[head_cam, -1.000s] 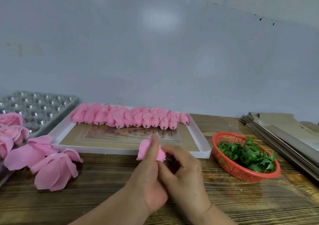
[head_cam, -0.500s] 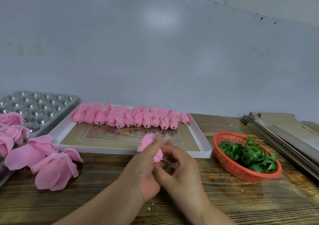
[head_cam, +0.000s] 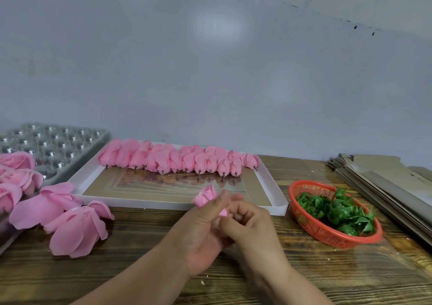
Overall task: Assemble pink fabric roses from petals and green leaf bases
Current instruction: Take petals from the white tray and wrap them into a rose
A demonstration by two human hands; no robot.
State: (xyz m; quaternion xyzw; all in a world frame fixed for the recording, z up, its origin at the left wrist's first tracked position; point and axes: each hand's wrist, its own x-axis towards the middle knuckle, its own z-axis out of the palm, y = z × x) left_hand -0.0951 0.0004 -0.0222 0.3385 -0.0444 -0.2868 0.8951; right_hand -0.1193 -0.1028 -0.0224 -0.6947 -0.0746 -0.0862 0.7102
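Observation:
My left hand [head_cam: 201,229] pinches a small pink rose bud [head_cam: 207,196] between thumb and fingers, just above the table in front of the white tray [head_cam: 278,207]. My right hand [head_cam: 250,227] is pressed against it from the right with curled fingers on the bud's lower end; that contact is partly hidden. A row of pink buds [head_cam: 177,160] on short stems lies along the tray's far side. Loose pink petal clusters [head_cam: 77,228] lie on the table at left. Green leaf bases [head_cam: 339,211] fill a red basket [head_cam: 313,229] at right.
A silver mould tray [head_cam: 56,145] stands at the back left, with finished pink roses [head_cam: 16,176] on its near part. Flat cardboard sheets [head_cam: 385,183] are stacked at the far right. The wooden table [head_cam: 140,258] runs up to a grey wall.
Both hands have stayed together on the bud and turned it a little; the bud now sits slightly lower and tilted to the left between the fingers.

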